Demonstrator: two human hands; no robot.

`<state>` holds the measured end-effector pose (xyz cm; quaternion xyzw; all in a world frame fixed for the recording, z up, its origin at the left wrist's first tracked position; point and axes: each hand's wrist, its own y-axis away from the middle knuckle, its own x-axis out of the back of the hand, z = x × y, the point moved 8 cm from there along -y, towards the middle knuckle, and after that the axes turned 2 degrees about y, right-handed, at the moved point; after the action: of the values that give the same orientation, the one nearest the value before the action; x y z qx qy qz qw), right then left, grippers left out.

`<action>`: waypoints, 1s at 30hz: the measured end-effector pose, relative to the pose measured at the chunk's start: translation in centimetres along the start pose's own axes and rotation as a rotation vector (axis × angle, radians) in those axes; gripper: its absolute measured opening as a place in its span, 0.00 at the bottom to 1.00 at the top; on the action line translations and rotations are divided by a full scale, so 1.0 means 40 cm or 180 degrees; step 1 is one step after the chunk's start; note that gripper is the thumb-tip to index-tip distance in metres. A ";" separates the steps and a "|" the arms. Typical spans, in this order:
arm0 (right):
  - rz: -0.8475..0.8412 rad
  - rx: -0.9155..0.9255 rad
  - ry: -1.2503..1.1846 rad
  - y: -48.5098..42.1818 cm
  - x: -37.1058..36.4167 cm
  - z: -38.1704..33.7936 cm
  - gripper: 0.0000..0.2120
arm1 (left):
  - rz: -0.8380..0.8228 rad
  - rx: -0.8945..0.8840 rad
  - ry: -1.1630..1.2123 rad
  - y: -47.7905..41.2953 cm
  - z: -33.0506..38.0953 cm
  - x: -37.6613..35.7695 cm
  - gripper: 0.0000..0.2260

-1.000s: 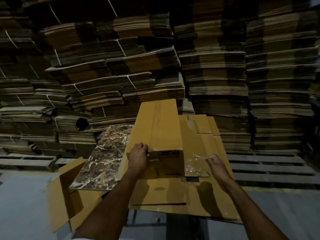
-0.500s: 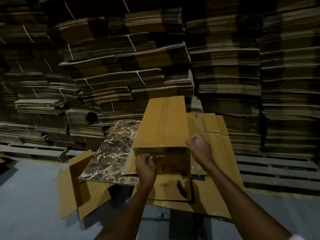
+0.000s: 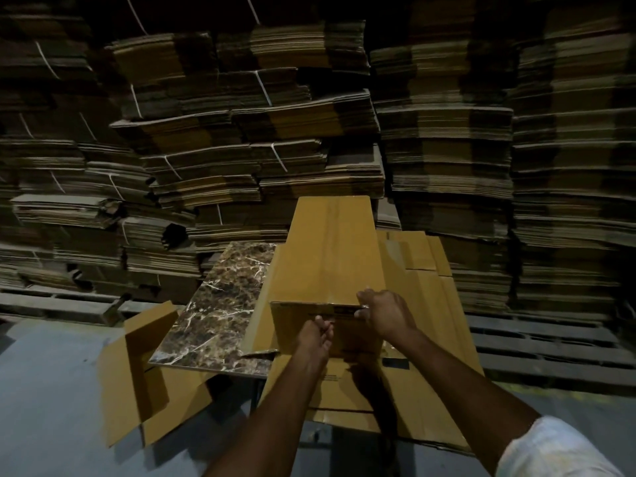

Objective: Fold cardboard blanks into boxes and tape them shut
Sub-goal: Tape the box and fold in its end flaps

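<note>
A long tan cardboard box (image 3: 327, 256) lies on the work surface, its near end facing me. My left hand (image 3: 315, 335) touches the near end flap just below the top edge, fingers curled against it. My right hand (image 3: 382, 313) grips the box's near top right corner, fingers over the edge. Flat cardboard blanks (image 3: 426, 383) lie under and to the right of the box. A strip of clear tape shows faintly by my right wrist.
A dark marble-patterned slab (image 3: 220, 315) forms the table top to the left. An opened cardboard blank (image 3: 137, 376) leans at the table's left on the grey floor. Tall stacks of bundled flat cardboard (image 3: 261, 125) fill the background on wooden pallets (image 3: 550, 339).
My right hand left the tape on the blanks and came up to the box's near right corner. My left hand shifted from the top edge down onto the end flap.
</note>
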<state>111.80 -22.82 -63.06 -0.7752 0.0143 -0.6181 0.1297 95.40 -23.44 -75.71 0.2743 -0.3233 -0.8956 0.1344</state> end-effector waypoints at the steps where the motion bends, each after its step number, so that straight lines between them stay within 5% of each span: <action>1: 0.0030 0.0007 0.0030 -0.001 0.002 -0.002 0.10 | 0.0023 -0.0026 0.0001 0.002 0.002 0.002 0.12; 6: 0.0108 0.0248 0.0362 -0.002 0.004 -0.032 0.08 | 0.0179 -0.0639 -0.0363 0.058 0.049 0.021 0.12; 11: -0.0007 0.0263 0.0627 0.000 -0.003 -0.062 0.11 | 0.0202 -0.2104 -0.1541 0.181 0.185 -0.008 0.11; 15: -0.0135 0.0441 0.0925 -0.012 0.000 -0.110 0.18 | 0.0137 -0.2794 -0.1810 0.217 0.273 -0.026 0.11; 18: -0.0068 0.0850 0.0985 -0.027 0.006 -0.181 0.25 | 0.0023 -0.3269 -0.2679 0.213 0.285 -0.056 0.14; 24: -0.0714 0.1008 -0.0004 -0.085 0.001 -0.209 0.10 | 0.0459 -0.4222 -0.3173 0.238 0.347 -0.032 0.13; 30: -0.1310 0.1148 -0.0482 -0.109 -0.016 -0.253 0.09 | 0.1027 -0.4631 -0.2997 0.277 0.268 0.035 0.15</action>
<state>101.30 -20.36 -60.68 -0.7702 -0.2633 -0.5643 0.1380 88.76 -26.98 -62.18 -0.3260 0.2706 -0.8697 0.2534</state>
